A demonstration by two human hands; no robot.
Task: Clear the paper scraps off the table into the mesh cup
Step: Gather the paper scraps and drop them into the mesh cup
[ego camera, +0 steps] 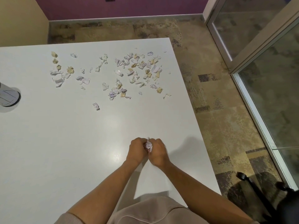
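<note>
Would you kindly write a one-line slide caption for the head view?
Both hands, left hand and right hand, crumple a paper scrap above the white table; many scraps lie beyond.

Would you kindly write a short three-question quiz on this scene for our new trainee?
1. True or false: both hands are closed on one crumpled paper wad.
2. Where do most paper scraps lie? A) at the table's near edge B) across its far half C) on the floor
3. Fill in: the cup stands at the table's ____ edge.

Key:
1. True: left hand and right hand grip the paper wad.
2. B: the paper scraps litter the far half of the table.
3. Left: the cup is partly cut off there.
</note>
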